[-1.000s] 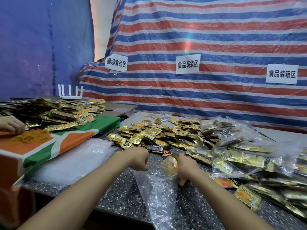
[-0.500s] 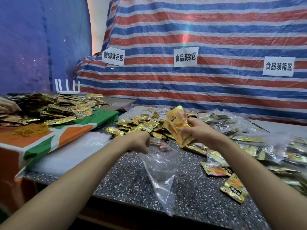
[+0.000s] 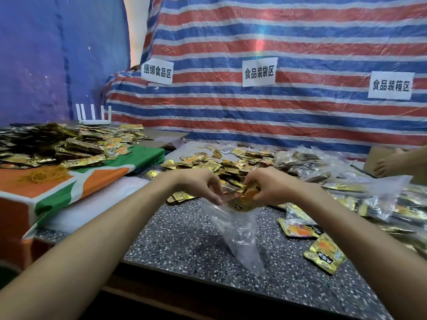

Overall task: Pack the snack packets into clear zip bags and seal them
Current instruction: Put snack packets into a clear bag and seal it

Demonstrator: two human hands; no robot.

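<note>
Two hands meet at the mouth of the clear plastic zip bag (image 3: 239, 232). It hangs from them with its long axis running from twelve o'clock down to six, and its closed bottom sags near the front edge of the grey speckled stone table (image 3: 180, 239). Your left hand (image 3: 203, 188) pinches the bag's rim on the nine o'clock side of the opening, fingers curled on the film. Your right hand (image 3: 272, 187), at three o'clock of the opening, grips a small sheaf of gold foil snack packets (image 3: 242, 202). Their lower ends sit right at the mouth, seemingly just inside it.

By my reading, the coming move turns on this: the packets lie directly over the opening and must travel toward six o'clock, along the bag's length. Your right hand is the one to push while the left holds the rim apart.

Beyond your hands at twelve o'clock lies the loose heap of gold packets (image 3: 231, 162), and filled clear bags (image 3: 307, 162) pile up at two o'clock.
</note>
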